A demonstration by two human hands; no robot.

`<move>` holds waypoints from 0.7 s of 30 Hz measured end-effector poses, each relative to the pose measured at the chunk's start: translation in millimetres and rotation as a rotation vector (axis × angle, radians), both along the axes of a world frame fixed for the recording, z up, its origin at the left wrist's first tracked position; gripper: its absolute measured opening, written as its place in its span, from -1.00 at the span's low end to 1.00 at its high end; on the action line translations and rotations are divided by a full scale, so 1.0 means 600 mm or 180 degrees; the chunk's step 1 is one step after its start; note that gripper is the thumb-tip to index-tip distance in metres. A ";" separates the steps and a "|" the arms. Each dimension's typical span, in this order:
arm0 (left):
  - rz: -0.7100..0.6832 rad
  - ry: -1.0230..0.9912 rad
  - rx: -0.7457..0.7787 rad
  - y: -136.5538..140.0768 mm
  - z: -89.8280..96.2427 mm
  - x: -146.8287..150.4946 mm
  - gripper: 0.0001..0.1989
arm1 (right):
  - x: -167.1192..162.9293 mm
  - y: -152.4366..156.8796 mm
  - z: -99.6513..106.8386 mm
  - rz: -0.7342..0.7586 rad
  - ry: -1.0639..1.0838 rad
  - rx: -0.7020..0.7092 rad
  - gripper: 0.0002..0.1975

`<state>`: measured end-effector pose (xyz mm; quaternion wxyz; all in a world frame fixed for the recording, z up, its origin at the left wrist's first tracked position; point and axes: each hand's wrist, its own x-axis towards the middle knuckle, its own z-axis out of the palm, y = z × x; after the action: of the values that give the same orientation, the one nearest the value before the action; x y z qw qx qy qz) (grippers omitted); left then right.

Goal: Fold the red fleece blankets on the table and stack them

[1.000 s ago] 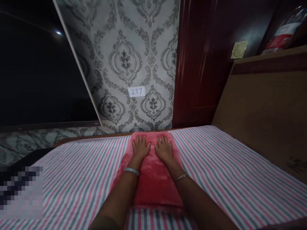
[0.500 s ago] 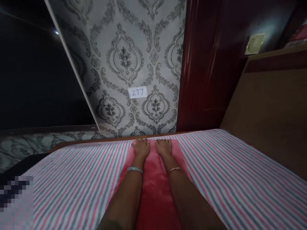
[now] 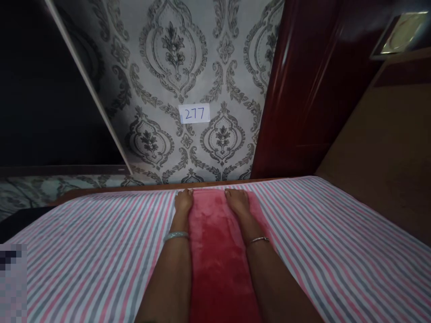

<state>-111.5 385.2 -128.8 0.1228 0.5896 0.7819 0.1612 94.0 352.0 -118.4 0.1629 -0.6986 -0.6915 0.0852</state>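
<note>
1. Red plush cloth lies on the bed as a long strip, running from the far edge toward the near edge along the middle of the bed.
2. Its pile looks soft and fuzzy, a deep pinkish red, darker down the centre and paler pink where the side margins show past the arms.
3. Its far end sits just short of the bed's far edge, close to the brown wooden frame that borders the mattress there.
4. Left hand rests palm down at the strip's far left corner, fingers stretched flat toward the far edge; this grip is open and clasps nothing.
5. Right hand rests the same way at the far right corner, flat and spread, pressing on the cloth without closing on it.
6. Both hands stand apart, with bare red pile showing between them.
7. A pale bangle circles the left wrist, and a thin bracelet circles the right.
8. Both forearms lie along the strip's side margins, covering most of them.
9. Striped sheet in pink, grey and white covers the bed on either side of the cloth.
10. Beyond the far edge stands patterned grey wallpaper bearing a small white label marked 277, with a dark red wooden panel beside it.
</note>
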 end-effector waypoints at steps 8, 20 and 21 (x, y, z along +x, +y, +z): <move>0.0242 -0.0333 0.0228 0.005 -0.008 -0.019 -0.53 | 0.004 0.005 -0.011 -0.0176 0.0263 0.0111 -0.52; -0.0867 0.0118 0.0766 -0.015 0.020 0.058 -0.50 | -0.048 -0.026 0.001 0.0463 0.0104 0.0506 -0.52; -0.0899 0.0148 0.0731 -0.017 0.016 0.063 -0.52 | -0.050 -0.028 -0.004 0.0451 0.0037 0.0381 -0.53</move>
<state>-73.6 375.2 -119.4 0.0579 0.7073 0.6704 0.2169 64.0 335.4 -120.6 0.2019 -0.6363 -0.7422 0.0592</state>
